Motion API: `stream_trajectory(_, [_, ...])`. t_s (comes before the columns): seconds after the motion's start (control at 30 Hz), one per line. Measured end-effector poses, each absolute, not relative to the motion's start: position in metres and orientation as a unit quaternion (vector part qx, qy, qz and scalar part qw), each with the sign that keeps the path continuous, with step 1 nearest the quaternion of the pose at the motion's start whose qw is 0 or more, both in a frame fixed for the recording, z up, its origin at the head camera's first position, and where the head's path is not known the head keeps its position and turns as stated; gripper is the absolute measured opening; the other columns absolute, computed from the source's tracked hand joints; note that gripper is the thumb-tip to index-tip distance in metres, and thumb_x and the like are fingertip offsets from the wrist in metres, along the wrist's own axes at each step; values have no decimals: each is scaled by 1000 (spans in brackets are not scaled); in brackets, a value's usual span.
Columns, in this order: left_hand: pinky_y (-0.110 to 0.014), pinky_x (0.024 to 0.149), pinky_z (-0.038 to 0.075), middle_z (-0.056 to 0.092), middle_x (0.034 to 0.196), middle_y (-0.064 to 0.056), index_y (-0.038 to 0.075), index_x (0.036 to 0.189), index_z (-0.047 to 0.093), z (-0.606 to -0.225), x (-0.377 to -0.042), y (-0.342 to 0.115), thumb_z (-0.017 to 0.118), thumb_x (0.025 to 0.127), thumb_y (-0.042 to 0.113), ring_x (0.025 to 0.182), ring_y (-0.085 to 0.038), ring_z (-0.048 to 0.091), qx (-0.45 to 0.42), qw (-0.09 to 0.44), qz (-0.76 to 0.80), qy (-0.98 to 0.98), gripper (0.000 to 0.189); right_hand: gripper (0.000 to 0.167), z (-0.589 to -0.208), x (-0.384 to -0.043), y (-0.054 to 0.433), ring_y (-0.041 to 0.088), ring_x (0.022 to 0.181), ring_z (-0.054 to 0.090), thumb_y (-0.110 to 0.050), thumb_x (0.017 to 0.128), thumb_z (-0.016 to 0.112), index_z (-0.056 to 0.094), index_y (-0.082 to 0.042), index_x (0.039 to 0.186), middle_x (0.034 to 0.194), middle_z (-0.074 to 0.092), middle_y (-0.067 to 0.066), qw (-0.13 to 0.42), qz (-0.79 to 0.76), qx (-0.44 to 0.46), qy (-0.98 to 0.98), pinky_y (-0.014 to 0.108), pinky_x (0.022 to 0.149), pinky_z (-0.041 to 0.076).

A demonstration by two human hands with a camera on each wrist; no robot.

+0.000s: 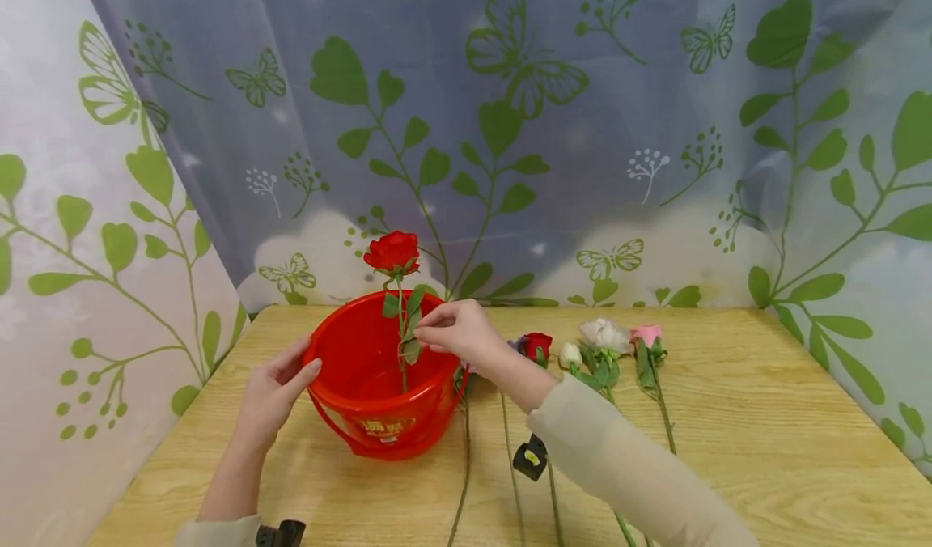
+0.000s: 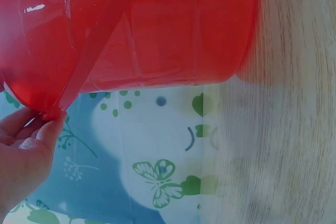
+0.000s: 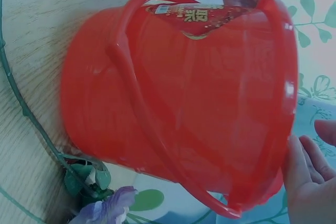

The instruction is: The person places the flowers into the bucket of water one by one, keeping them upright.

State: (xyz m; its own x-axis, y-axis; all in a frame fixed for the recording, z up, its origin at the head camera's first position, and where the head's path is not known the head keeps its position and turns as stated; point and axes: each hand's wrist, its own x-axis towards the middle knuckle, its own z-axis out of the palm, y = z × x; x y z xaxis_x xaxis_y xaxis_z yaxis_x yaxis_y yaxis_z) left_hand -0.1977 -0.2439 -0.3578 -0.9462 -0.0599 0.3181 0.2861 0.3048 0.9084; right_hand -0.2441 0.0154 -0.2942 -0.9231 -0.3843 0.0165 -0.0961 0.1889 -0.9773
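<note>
A red plastic bucket [image 1: 429, 401] stands on the table, tilted slightly. My left hand [image 1: 265, 393] grips its left rim near the handle joint; the left wrist view shows that hand [image 2: 26, 153] there, thumb and fingers at the rim. A red rose [image 1: 393, 253] on a leafy green stem stands upright inside the bucket, its bloom above the rim. Over the right rim, my right hand [image 1: 466, 332] pinches at the rose's stem and leaves with thumb and fingers. In the right wrist view this hand [image 3: 310, 182] is beside the rim, and the rose is hidden.
Right of the bucket, several flowers lie on the wooden table [image 1: 764, 417]: a dark red rose [image 1: 537, 345], a white bloom [image 1: 606, 337], a white bud [image 1: 571, 356], a pink rose [image 1: 646, 335] and a purple flower [image 3: 105, 208]. A patterned curtain [image 1: 466, 167] hangs behind.
</note>
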Motion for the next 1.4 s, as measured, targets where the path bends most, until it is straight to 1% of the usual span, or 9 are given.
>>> stream_trajectory(0.1, [-10,76,42,42,124,-28,-13,126,39,-358,-199,-244,57,86,7,94,10,48,-74,152,-588,-791,49,17,-291,-242,22,18,76,61,-8,80,65,66,3,94,86,65,10,111,-614,-153,766,31,72,51])
stream_trajectory(0.33, [-10,77,42,41,125,-28,-13,126,39,-358,-200,-244,57,86,7,95,10,48,-77,156,-591,-788,48,23,-287,-238,42,28,87,60,-6,79,65,64,5,99,90,65,10,97,-616,-147,768,33,74,51])
stream_trajectory(0.47, [-10,77,42,42,125,-27,-12,127,39,-359,-197,-244,57,86,6,95,9,48,-73,152,-590,-789,48,24,-289,-237,55,27,86,60,-8,79,65,64,5,99,89,65,10,78,-612,-147,773,32,71,51])
stream_trajectory(0.57, [-10,76,42,42,126,-26,-10,128,39,-358,-196,-244,57,86,6,96,8,48,-73,148,-590,-790,48,24,-292,-237,66,28,86,60,-8,79,65,64,6,99,91,64,12,72,-617,-146,770,30,70,52])
stream_trajectory(0.8, [-10,77,42,41,127,-24,-8,129,38,-359,-197,-245,58,86,10,99,6,47,-66,138,-585,-796,51,25,-302,-237,96,24,90,59,-9,82,62,61,5,104,99,62,14,90,-622,-121,768,34,78,49])
stream_trajectory(1.0, [-11,77,42,42,128,-23,-6,130,38,-358,-198,-246,58,86,15,100,4,47,-58,133,-580,-802,53,28,-309,-235,119,25,92,58,-12,83,61,59,5,106,103,60,18,88,-605,-100,785,32,77,49])
stream_trajectory(1.2, [-11,77,43,42,127,-24,-8,130,38,-357,-198,-246,58,86,13,100,3,48,-64,133,-582,-799,52,30,-315,-231,137,24,90,58,-14,82,63,59,5,106,99,62,14,82,-600,-83,792,32,78,49])
stream_trajectory(1.33, [-11,77,43,42,127,-23,-7,130,38,-358,-198,-246,57,86,11,98,6,48,-65,134,-581,-800,51,32,-321,-231,150,24,90,59,-14,82,63,59,6,106,97,62,14,77,-598,-82,794,33,77,49])
stream_trajectory(1.4, [-11,77,43,42,127,-23,-7,130,38,-358,-199,-247,58,86,14,98,6,47,-64,133,-578,-802,52,33,-324,-230,157,24,89,59,-13,82,63,58,7,108,99,61,16,74,-596,-80,796,32,77,50])
